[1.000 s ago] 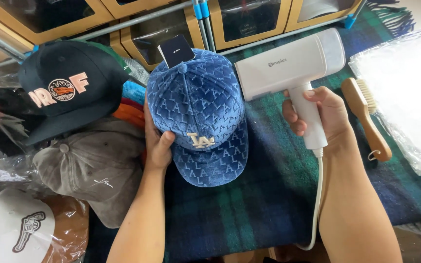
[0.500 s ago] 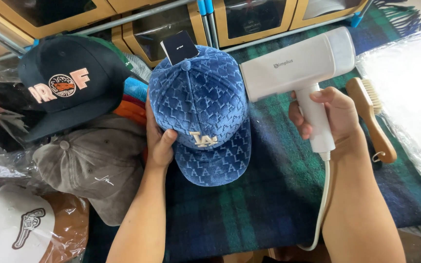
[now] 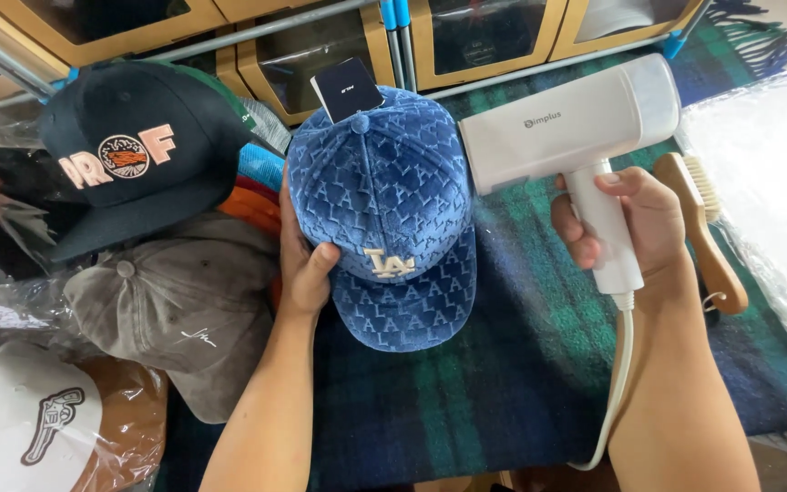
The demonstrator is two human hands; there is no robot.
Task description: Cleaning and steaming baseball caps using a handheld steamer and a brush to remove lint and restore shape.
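A blue velvet baseball cap [image 3: 384, 191] with an embossed pattern and a gold emblem lies on a dark plaid blanket [image 3: 503, 364], brim toward me. My left hand [image 3: 304, 260] grips the cap's left side, thumb on its front panel. A small black tag [image 3: 346, 88] sticks up behind its crown. My right hand [image 3: 630, 228] holds the handle of a white handheld steamer [image 3: 567, 128], whose head points left, close to the cap's right side. Its white cord [image 3: 619, 383] runs down past my right forearm.
A black cap [image 3: 129, 155] with orange letters, a grey-brown cap [image 3: 184, 310] and a white and brown cap in plastic [image 3: 38, 424] lie at left. A wooden brush [image 3: 708, 237] and clear plastic wrap [image 3: 767, 182] lie at right. Wooden-framed boxes [image 3: 339, 46] line the back.
The steamer and my right hand have shifted slightly to the right and up; the cap and my left hand have barely moved.
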